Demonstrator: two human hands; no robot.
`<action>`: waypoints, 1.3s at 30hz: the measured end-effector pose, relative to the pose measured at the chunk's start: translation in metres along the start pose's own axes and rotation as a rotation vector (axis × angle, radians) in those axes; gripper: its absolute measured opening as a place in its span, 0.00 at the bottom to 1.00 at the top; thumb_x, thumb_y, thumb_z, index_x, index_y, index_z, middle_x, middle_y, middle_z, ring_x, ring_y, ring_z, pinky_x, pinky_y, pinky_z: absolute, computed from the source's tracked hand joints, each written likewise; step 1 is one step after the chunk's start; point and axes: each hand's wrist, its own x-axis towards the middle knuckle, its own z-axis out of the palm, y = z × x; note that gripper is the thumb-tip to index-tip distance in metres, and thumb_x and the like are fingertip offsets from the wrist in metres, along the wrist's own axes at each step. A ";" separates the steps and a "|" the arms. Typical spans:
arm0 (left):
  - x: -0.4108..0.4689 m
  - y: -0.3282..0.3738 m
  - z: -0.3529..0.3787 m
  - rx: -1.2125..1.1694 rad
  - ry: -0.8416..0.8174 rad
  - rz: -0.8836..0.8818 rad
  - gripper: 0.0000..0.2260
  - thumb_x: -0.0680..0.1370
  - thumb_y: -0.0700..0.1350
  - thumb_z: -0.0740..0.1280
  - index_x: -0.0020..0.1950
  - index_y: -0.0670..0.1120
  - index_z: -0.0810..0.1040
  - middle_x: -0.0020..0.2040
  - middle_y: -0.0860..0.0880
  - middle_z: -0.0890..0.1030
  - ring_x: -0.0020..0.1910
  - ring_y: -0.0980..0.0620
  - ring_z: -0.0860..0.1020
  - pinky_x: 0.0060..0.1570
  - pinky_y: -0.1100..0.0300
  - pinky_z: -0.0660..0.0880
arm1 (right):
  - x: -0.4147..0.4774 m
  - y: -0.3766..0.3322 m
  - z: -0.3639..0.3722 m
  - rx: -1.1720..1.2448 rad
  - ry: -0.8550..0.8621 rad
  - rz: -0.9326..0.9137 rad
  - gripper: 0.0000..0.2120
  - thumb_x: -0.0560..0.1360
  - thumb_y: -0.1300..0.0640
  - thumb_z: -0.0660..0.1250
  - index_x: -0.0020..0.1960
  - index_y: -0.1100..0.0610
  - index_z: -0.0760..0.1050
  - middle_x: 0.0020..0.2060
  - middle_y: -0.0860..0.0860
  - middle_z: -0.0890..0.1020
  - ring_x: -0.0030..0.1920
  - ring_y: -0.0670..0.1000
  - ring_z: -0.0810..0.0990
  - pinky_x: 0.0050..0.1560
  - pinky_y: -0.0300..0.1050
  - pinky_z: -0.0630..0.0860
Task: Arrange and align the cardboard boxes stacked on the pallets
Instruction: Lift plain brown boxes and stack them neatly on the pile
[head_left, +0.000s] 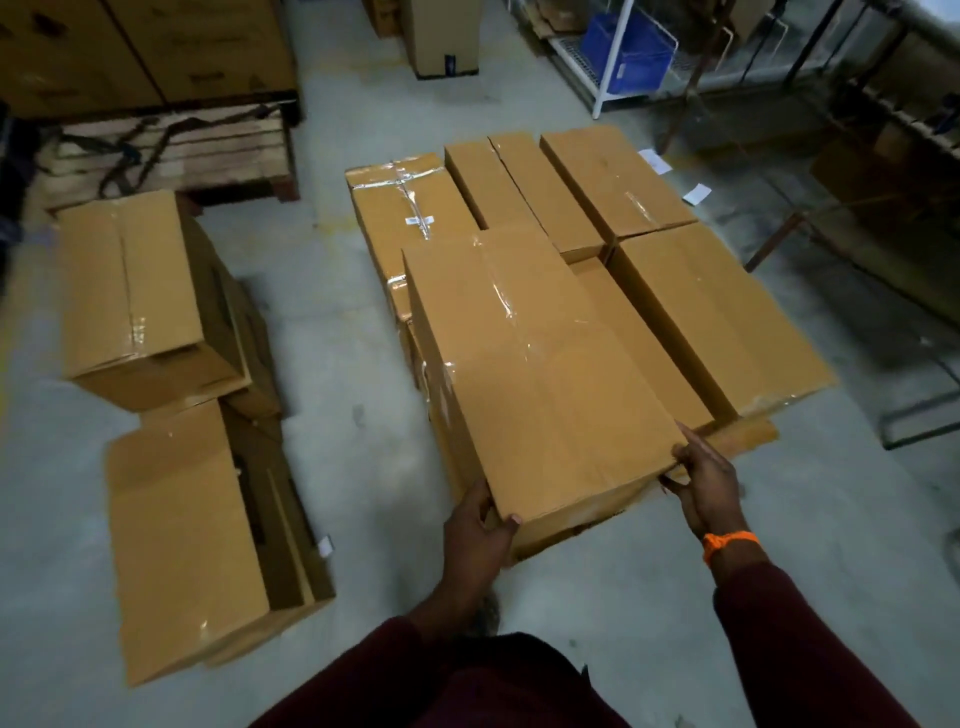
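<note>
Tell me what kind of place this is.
Probably a warehouse or stockroom: taped cardboard boxes stacked in rows, a wooden pallet on a concrete floor, and a white metal rack holding a blue bin.

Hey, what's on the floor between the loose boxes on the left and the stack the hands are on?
Just bare grey floor, with one small dark mark, between the left boxes and the stack; the head view shows it.

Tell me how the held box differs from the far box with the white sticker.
The held box rides highest, gripped at its near corners by the left hand and right hand; the stickered box sits lower, untouched. The stickered box has crossed tape; the held box one lengthwise strip. Both are brown cardboard.
</note>
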 end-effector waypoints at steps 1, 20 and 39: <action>-0.001 -0.005 0.003 -0.001 -0.012 -0.015 0.31 0.77 0.39 0.71 0.71 0.65 0.64 0.60 0.64 0.76 0.56 0.63 0.76 0.50 0.74 0.73 | 0.000 0.004 -0.003 -0.022 0.001 0.015 0.22 0.78 0.68 0.58 0.67 0.55 0.80 0.60 0.57 0.81 0.60 0.60 0.77 0.55 0.57 0.78; -0.023 -0.036 0.027 -0.301 -0.005 -0.240 0.23 0.74 0.28 0.63 0.67 0.42 0.80 0.59 0.45 0.83 0.51 0.51 0.81 0.44 0.64 0.77 | 0.022 0.032 -0.036 -0.468 -0.178 -0.057 0.34 0.70 0.54 0.69 0.76 0.49 0.70 0.75 0.56 0.71 0.72 0.58 0.72 0.72 0.62 0.71; 0.007 -0.028 0.040 -0.114 0.280 -0.255 0.17 0.79 0.44 0.70 0.68 0.45 0.78 0.63 0.46 0.82 0.60 0.49 0.80 0.64 0.50 0.76 | 0.008 0.026 -0.001 -1.145 -0.251 -0.622 0.36 0.77 0.50 0.71 0.78 0.62 0.61 0.75 0.66 0.63 0.76 0.66 0.59 0.74 0.62 0.61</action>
